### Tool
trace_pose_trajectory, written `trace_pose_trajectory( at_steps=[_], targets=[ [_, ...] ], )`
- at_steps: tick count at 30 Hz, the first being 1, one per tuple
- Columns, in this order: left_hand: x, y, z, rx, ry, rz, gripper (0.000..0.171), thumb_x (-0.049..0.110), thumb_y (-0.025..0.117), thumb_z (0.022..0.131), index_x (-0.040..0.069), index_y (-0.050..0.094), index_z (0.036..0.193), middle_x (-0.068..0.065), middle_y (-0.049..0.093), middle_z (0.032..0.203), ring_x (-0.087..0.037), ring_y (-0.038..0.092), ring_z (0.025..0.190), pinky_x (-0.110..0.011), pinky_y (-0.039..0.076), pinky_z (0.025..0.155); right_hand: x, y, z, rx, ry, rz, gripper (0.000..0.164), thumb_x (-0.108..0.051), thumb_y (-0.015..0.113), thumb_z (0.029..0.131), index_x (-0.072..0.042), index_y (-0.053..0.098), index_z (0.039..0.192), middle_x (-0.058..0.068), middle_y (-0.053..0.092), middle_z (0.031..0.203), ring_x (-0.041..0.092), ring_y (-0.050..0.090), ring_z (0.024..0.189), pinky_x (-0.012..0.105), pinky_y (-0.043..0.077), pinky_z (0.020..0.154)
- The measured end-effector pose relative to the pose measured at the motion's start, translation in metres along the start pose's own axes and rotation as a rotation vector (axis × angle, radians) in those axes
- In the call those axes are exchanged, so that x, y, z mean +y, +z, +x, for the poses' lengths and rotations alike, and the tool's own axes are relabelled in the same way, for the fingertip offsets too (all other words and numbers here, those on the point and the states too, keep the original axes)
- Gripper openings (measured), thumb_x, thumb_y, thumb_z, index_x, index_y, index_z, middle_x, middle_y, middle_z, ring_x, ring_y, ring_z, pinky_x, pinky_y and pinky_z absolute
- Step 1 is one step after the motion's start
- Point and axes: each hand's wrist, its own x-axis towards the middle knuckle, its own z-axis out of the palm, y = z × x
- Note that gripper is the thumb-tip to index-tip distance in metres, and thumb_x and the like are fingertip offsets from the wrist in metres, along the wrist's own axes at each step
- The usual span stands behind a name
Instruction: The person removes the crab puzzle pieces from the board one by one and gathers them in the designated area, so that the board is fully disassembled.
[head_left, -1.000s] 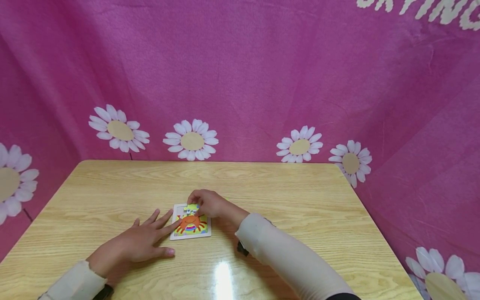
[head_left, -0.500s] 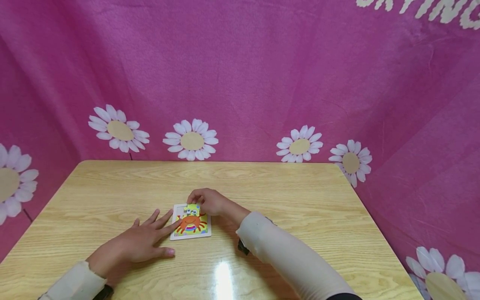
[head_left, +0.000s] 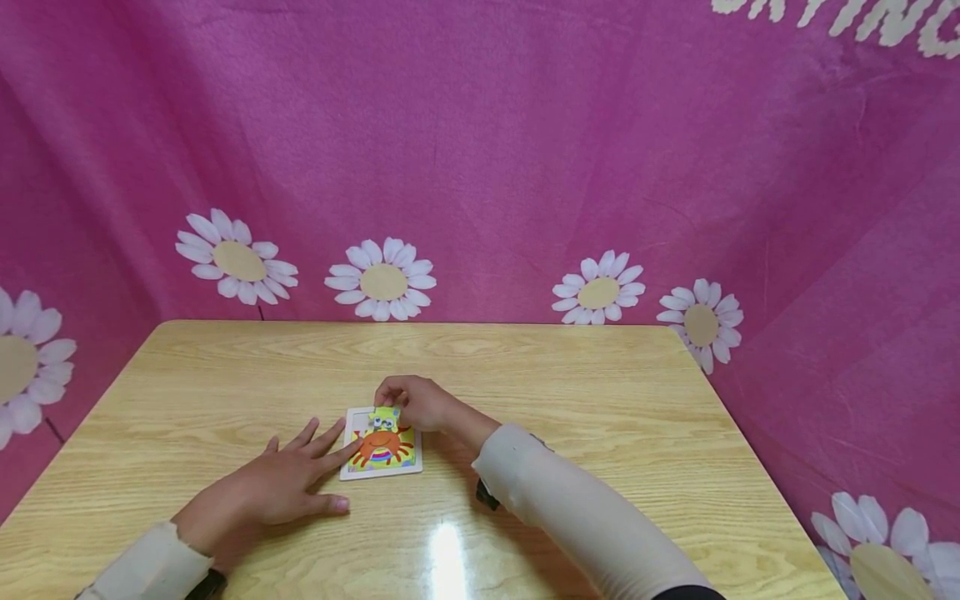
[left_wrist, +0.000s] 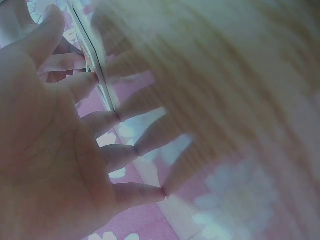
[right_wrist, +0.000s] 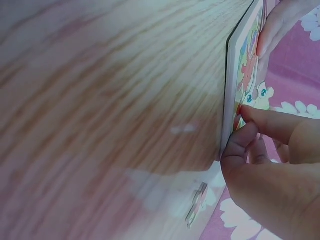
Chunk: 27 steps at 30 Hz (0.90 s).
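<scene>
A small jigsaw puzzle [head_left: 380, 448] with a red-orange crab on yellow lies in a white-rimmed tray on the table. My right hand [head_left: 423, 404] reaches over its upper right part and pinches a yellow puzzle piece [right_wrist: 263, 96] printed with the crab's two eyes. That piece sits tilted up from the tray in the right wrist view. A grey bare patch [head_left: 360, 419] shows at the tray's upper left. My left hand [head_left: 281, 486] lies spread on the table to the left, its index fingertip over the puzzle's left side.
A loose puzzle piece [right_wrist: 197, 205] lies on the table past the tray, hidden behind my right hand in the head view. The wooden table [head_left: 570, 375] is glossy. A pink cloth [head_left: 480, 167] with white daisies hangs behind and beside it.
The eye piece has shifted slightly under my right fingers, and more of the eyes shows than a second ago. My left hand has stayed in place.
</scene>
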Motion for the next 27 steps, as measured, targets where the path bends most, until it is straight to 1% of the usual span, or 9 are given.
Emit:
trace_pose_trajectory(
  at_steps=[5, 8, 11, 14, 16, 19, 23, 27],
  targets=[
    [0.004, -0.002, 0.0, 0.015, -0.004, 0.012, 0.085, 0.07, 0.062, 0.09, 0.024, 0.042, 0.159, -0.014, 0.023, 0.171, -0.055, 0.016, 0.152, -0.087, 0.018, 0.103, 0.001, -0.002, 0.001, -0.004, 0.049, 0.019, 0.041, 0.019, 0.064, 0.084, -0.012, 0.077, 0.108, -0.002, 0.066, 0.101, 0.013, 0.054, 0.09, 0.023, 0.048, 0.076],
    [0.012, 0.0, 0.002, 0.061, 0.003, 0.069, 0.082, 0.068, 0.061, 0.092, 0.018, 0.048, 0.156, -0.017, 0.031, 0.167, -0.053, 0.022, 0.152, -0.084, 0.023, 0.105, 0.0, -0.004, 0.001, -0.02, 0.057, 0.039, 0.04, 0.019, 0.064, 0.084, -0.009, 0.078, 0.109, -0.001, 0.068, 0.101, 0.012, 0.055, 0.09, 0.022, 0.048, 0.076],
    [0.025, 0.004, 0.007, 0.121, 0.043, 0.145, 0.081, 0.063, 0.063, 0.094, 0.006, 0.054, 0.15, -0.02, 0.042, 0.16, -0.048, 0.034, 0.148, -0.075, 0.032, 0.109, 0.0, -0.006, 0.002, -0.046, 0.055, 0.058, 0.04, 0.019, 0.062, 0.083, -0.007, 0.078, 0.109, 0.0, 0.07, 0.101, 0.011, 0.056, 0.089, 0.022, 0.049, 0.074],
    [0.038, 0.009, 0.014, 0.152, 0.099, 0.183, 0.079, 0.057, 0.064, 0.096, -0.001, 0.053, 0.148, -0.018, 0.047, 0.156, -0.04, 0.042, 0.143, -0.063, 0.041, 0.109, 0.001, -0.008, 0.004, -0.067, 0.054, 0.068, 0.041, 0.019, 0.06, 0.083, -0.006, 0.078, 0.111, 0.002, 0.072, 0.104, 0.01, 0.057, 0.09, 0.022, 0.05, 0.074],
    [0.046, 0.013, 0.019, 0.152, 0.128, 0.188, 0.08, 0.057, 0.064, 0.097, -0.001, 0.05, 0.15, -0.017, 0.047, 0.157, -0.037, 0.043, 0.142, -0.059, 0.044, 0.108, 0.002, -0.01, 0.005, -0.076, 0.064, 0.076, 0.042, 0.019, 0.059, 0.084, -0.006, 0.078, 0.112, 0.002, 0.073, 0.106, 0.01, 0.058, 0.092, 0.022, 0.051, 0.074],
    [0.054, 0.017, 0.025, 0.147, 0.144, 0.201, 0.08, 0.059, 0.062, 0.097, 0.001, 0.05, 0.151, -0.014, 0.046, 0.158, -0.035, 0.044, 0.139, -0.059, 0.044, 0.107, 0.002, -0.011, 0.007, -0.085, 0.077, 0.101, 0.04, 0.019, 0.059, 0.085, -0.004, 0.078, 0.112, 0.003, 0.074, 0.108, 0.01, 0.058, 0.093, 0.021, 0.051, 0.073],
    [0.058, 0.02, 0.03, 0.141, 0.127, 0.232, 0.083, 0.064, 0.06, 0.095, 0.005, 0.05, 0.152, -0.01, 0.046, 0.159, -0.03, 0.044, 0.136, -0.062, 0.045, 0.105, 0.0, -0.014, 0.007, -0.112, 0.095, 0.137, 0.036, 0.016, 0.06, 0.087, -0.001, 0.078, 0.112, 0.006, 0.075, 0.106, 0.014, 0.06, 0.086, 0.022, 0.051, 0.068],
    [0.06, 0.02, 0.032, 0.115, 0.109, 0.247, 0.087, 0.068, 0.059, 0.093, 0.006, 0.049, 0.153, -0.009, 0.044, 0.161, -0.03, 0.041, 0.138, -0.063, 0.042, 0.107, -0.002, -0.018, 0.009, -0.137, 0.104, 0.129, 0.03, 0.011, 0.062, 0.09, -0.001, 0.079, 0.112, 0.006, 0.075, 0.101, 0.013, 0.059, 0.079, 0.022, 0.051, 0.066]
  ],
)
